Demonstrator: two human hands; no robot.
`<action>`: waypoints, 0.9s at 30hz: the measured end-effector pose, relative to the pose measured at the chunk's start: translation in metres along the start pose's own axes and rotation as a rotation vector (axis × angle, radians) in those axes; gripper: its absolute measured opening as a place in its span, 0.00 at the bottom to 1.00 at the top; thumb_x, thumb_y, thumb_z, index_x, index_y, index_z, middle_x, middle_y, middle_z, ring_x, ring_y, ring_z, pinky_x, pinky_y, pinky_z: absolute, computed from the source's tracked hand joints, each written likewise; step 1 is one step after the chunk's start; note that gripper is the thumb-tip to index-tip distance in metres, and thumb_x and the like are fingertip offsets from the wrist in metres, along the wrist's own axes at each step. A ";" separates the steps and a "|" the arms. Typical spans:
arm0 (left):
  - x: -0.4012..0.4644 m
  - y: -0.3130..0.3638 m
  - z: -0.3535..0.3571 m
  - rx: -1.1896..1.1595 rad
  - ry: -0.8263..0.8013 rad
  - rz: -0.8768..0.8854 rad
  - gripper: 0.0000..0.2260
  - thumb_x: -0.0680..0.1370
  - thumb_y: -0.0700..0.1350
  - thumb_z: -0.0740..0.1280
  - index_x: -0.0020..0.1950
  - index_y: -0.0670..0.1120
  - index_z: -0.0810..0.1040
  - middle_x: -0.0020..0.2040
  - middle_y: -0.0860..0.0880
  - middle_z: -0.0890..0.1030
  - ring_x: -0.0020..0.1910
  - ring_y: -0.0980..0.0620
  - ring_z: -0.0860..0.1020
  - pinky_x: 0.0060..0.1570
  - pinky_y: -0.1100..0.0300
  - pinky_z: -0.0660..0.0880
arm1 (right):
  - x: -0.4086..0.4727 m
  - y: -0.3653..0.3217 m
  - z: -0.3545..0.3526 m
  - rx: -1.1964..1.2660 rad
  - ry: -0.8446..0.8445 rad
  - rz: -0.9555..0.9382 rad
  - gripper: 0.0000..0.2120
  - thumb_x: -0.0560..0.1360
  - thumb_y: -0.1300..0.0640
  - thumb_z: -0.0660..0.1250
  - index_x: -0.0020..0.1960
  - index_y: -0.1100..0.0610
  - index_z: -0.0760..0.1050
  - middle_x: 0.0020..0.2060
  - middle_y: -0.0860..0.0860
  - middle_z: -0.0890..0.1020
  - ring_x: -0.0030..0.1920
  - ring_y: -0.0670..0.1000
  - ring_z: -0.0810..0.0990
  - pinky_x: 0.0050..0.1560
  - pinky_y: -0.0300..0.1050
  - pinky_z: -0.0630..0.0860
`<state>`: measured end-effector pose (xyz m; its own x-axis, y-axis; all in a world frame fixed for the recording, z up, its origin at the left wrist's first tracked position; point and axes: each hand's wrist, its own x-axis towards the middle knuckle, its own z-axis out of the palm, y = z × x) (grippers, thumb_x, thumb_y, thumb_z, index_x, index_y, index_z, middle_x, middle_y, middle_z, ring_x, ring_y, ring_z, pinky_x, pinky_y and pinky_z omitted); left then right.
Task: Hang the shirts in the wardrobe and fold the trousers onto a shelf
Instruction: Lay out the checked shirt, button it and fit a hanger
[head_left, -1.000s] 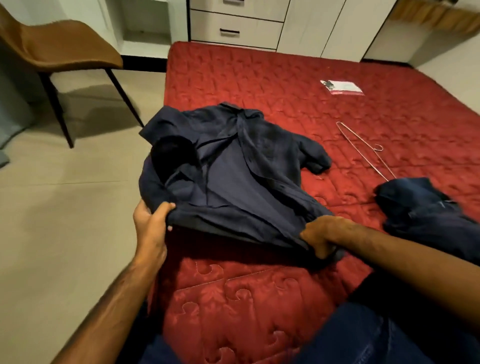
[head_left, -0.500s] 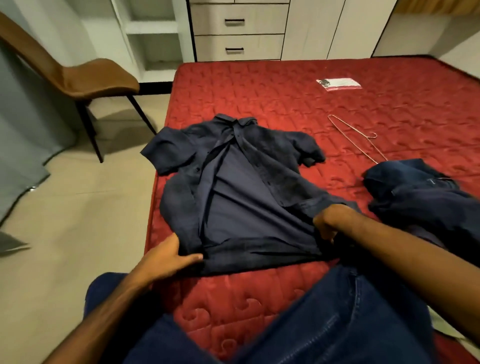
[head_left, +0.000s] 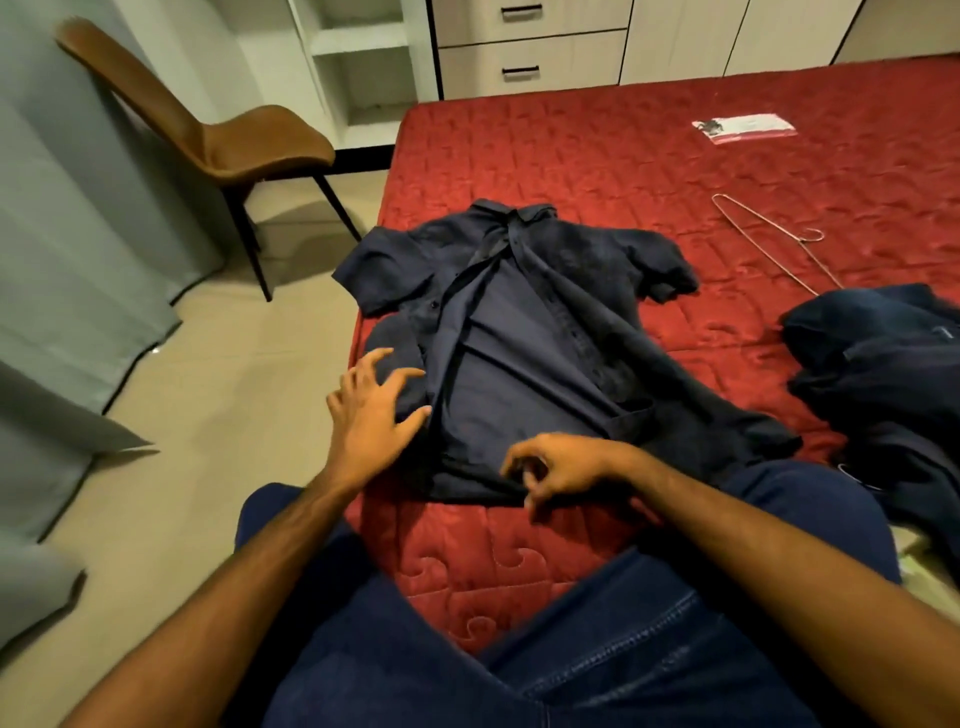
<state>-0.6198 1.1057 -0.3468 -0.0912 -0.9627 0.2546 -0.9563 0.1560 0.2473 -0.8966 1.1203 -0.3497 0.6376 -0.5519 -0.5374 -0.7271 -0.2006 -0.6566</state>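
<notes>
A dark navy short-sleeved shirt lies spread out, front unbuttoned, on the red mattress, collar pointing away from me. My left hand hovers with fingers spread over the shirt's lower left edge. Over the shirt's hem, my right hand has loosely curled fingers that hold nothing. A thin metal wire hanger lies on the mattress to the right of the shirt. Farther right, another dark garment sits in a crumpled heap.
A brown chair stands on the tiled floor left of the bed, beside a grey curtain. Open shelves and drawers line the far wall. A small red-and-white packet lies on the mattress. My jeans-clad knees fill the foreground.
The shirt was lowered and laid flat on the mattress. Both hands let go of its hem; the left now spreads over the left side, the right hovers at the hem.
</notes>
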 end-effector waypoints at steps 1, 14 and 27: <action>-0.001 -0.002 -0.002 0.057 -0.031 0.112 0.18 0.74 0.63 0.69 0.64 0.63 0.75 0.76 0.52 0.62 0.70 0.44 0.63 0.60 0.44 0.66 | -0.007 -0.003 0.007 0.093 -0.230 -0.013 0.21 0.73 0.63 0.74 0.65 0.58 0.76 0.40 0.47 0.84 0.44 0.47 0.81 0.54 0.48 0.76; -0.067 -0.027 -0.023 0.287 -0.387 0.821 0.10 0.75 0.61 0.66 0.49 0.56 0.77 0.51 0.56 0.75 0.51 0.52 0.73 0.47 0.50 0.69 | 0.053 -0.031 -0.028 -0.052 0.524 -0.071 0.20 0.75 0.61 0.70 0.66 0.59 0.73 0.60 0.57 0.77 0.59 0.55 0.77 0.58 0.43 0.73; -0.074 -0.035 -0.010 -0.291 -0.742 -0.071 0.11 0.79 0.52 0.68 0.54 0.46 0.72 0.44 0.48 0.85 0.46 0.48 0.84 0.49 0.52 0.78 | 0.194 -0.092 -0.078 0.142 0.665 0.261 0.29 0.74 0.54 0.68 0.73 0.48 0.63 0.67 0.60 0.63 0.65 0.66 0.70 0.69 0.58 0.68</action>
<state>-0.5773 1.1732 -0.3651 -0.2917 -0.8525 -0.4338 -0.8652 0.0418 0.4997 -0.7260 0.9683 -0.3518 0.1254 -0.9518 -0.2799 -0.7655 0.0866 -0.6375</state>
